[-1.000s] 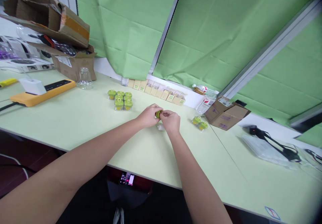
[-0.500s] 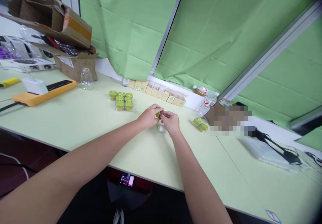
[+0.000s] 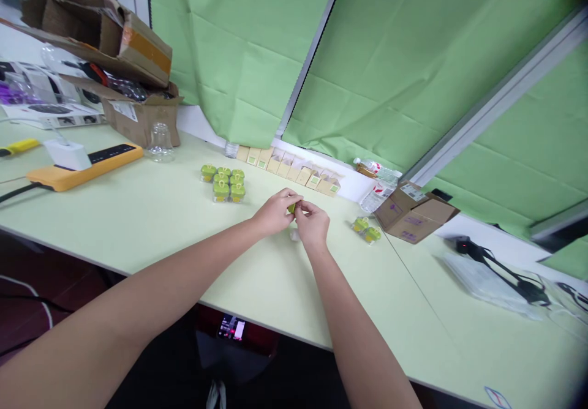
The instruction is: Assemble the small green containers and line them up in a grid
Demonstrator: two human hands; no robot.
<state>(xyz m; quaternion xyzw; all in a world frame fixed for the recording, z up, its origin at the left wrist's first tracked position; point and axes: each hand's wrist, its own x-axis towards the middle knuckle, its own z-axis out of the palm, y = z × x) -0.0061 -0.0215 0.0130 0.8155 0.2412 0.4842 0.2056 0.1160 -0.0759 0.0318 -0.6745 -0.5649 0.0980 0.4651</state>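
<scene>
Above the middle of the table, both of my hands meet at a small green piece (image 3: 291, 209), the same green as the lids on the small containers; the fingers cover most of it. My left hand (image 3: 274, 212) pinches it from one side, fingers closed. From the other side my right hand (image 3: 313, 222) grips it with thumb and fingertips. Just below the hands, a small white object (image 3: 294, 235) lies on the table, partly hidden by my right hand. A cluster of several clear containers with green lids (image 3: 221, 187) stands to the left. Two similar containers (image 3: 366, 230) sit to the right.
Along the back edge runs a row of small cardboard boxes (image 3: 294, 167), with plastic bottles (image 3: 376, 182) and a cardboard box (image 3: 413, 213) to their right. At the left are an orange power strip (image 3: 92, 164), a clear jar (image 3: 160, 142) and stacked cartons (image 3: 138, 118).
The view has shifted slightly. Both hands stay together on the green piece, with only a small change in finger position. The containers on the table stand as before.
</scene>
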